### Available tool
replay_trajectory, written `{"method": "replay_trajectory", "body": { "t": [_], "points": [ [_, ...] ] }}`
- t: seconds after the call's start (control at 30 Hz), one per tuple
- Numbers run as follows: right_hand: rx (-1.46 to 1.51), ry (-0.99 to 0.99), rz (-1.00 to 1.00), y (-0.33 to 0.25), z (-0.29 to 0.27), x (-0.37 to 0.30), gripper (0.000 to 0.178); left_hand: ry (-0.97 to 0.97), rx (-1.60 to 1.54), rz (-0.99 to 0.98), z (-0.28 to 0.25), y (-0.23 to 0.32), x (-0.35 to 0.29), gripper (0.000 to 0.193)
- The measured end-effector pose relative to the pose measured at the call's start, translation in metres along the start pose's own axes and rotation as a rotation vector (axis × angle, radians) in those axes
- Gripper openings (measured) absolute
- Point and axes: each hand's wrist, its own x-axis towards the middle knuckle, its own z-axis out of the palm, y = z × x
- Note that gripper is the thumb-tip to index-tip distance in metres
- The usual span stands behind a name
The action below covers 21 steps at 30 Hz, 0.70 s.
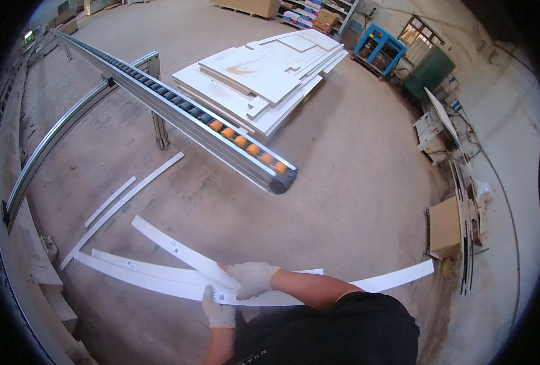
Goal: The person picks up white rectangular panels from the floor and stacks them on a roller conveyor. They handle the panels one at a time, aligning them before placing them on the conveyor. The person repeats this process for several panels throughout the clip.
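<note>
White flat strips cross the lower part of my view, with two gloved hands over them. The left hand (pixel 219 312) is at the near edge of the long white strip (pixel 397 277), thumb raised beside a printed label; its other fingers are hidden, so I cannot tell how far it is open or whether it grips. The right hand (pixel 253 280) lies with bent fingers over the near end of the angled white strip (pixel 169 244); I cannot tell whether it has hold of it. A medium white strip (pixel 118 261) runs alongside the long one, and two more strips lie on the floor to the left.

Ahead, the roller conveyor (pixel 178 112), with black and orange rollers, slants in from the upper left, its blunt end (pixel 284 181) pointing toward me and a metal leg (pixel 159 131) under it. Behind it stands a stack of white panels (pixel 251 70). A metal rail (pixel 69 134) hems in the left.

My open room is to the right: brown floor (pixel 355 194) reaching from the conveyor's end to a cardboard box (pixel 445 226) by the right-hand wall, with a blue machine (pixel 378 50) farther back
</note>
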Motion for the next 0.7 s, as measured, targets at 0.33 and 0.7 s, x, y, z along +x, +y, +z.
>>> {"method": "replay_trajectory", "body": {
  "t": [0.33,0.7],
  "points": [
    [-0.084,0.218,-0.133,0.145,0.022,-0.123,0.115,0.019,0.037,0.106,0.034,-0.15,-0.051,0.061],
    [-0.086,0.236,-0.277,0.227,-0.001,-0.243,0.104,-0.099,0.14,0.133,0.11,-0.252,-0.133,0.057]
  ]
}}
